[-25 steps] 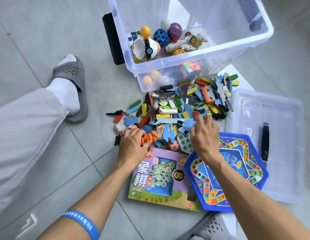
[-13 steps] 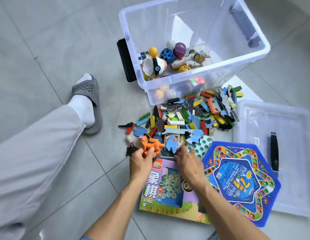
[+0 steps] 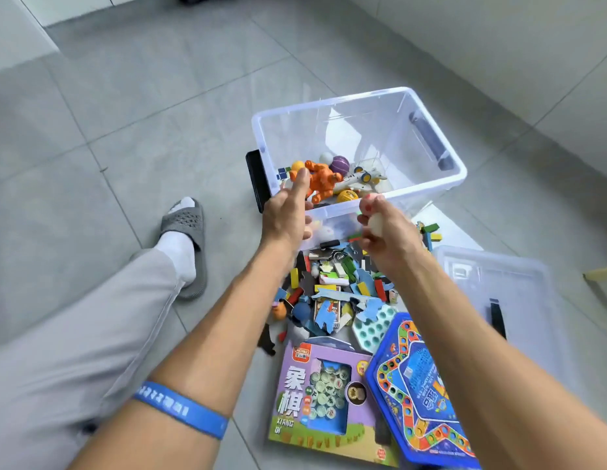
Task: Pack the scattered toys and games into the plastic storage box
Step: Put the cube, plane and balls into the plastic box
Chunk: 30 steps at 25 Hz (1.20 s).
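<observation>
bright, even daylight fills the scene, soft and cool. a hard-edged sunlit patch falls on the floor just right of the clear plastic storage box, and pale glare streaks across the box's far walls. the glossy tiles reflect a milky sheen at far left. shadows are faint and diffuse under the forearms. motion blur smears the left hand and right hand, and the print on the blue wristband. wide-angle distortion bends the tile seams toward the edges and stretches the near forearms.
</observation>
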### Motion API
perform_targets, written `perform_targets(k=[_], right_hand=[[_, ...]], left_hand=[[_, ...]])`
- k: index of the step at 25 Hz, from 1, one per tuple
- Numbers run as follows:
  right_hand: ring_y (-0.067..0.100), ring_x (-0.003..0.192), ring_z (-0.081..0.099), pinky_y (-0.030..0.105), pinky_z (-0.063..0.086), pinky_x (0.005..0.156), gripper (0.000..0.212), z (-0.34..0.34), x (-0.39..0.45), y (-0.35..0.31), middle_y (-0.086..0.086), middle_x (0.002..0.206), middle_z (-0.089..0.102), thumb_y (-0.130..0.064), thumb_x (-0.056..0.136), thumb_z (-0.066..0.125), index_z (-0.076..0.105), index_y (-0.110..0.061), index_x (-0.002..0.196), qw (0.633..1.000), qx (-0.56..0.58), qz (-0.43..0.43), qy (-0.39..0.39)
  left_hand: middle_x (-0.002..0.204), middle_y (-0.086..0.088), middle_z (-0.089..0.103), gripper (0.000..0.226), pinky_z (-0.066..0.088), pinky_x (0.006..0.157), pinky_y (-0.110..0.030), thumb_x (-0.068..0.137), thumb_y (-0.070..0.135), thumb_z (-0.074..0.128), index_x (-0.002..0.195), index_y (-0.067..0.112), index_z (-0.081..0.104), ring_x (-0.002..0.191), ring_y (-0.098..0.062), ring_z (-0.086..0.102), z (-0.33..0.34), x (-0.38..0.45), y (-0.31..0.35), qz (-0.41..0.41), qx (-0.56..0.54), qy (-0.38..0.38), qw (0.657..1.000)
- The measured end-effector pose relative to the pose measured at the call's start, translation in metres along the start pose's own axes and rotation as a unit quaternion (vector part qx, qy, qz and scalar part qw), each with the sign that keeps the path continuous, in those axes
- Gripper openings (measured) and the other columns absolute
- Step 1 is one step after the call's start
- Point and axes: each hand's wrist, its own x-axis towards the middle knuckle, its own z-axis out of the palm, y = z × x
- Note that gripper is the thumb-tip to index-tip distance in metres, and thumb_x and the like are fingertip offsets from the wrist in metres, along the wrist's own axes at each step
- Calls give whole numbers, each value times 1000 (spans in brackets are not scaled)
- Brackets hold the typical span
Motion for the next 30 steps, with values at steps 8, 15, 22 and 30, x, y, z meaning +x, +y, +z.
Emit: perform_targets(k=[8,15,22,30], right_hand=[[30,78,69,35,60,67,29,-9,4,17,18,106,67,1,97,38,57,4,119,995,41,17,93],[25,98,59,33,46,81,37,-90,37,149,5,118,68,-8,90,47,60,-17,123,831,-541,-96,83],[39,113,50,42,45,78,57,-78,111,156,-1,150,35,-12,89,52,37,-22,143,599,-765,-170,-166],[36,103,55,39,38,66,31,-92,98,160,12,116,49,-31,102,36,52,-7,114,571,-803,-148,-79]], left_hand=[[112,-2,69,36,46,80,-33,89,49,49,109,21,62,101,-25,62,-20,-20,-119,-34,371,-36,927],[127,-2,59,36,46,90,-38,94,32,48,128,19,51,114,-22,54,27,4,-198,103,517,-134,839],[143,-8,41,59,47,93,-42,84,21,69,135,22,39,119,-31,49,55,45,-229,126,573,-185,788],[102,-12,62,18,46,74,-39,88,19,58,103,10,53,95,-34,61,56,31,-224,137,544,-171,810]])
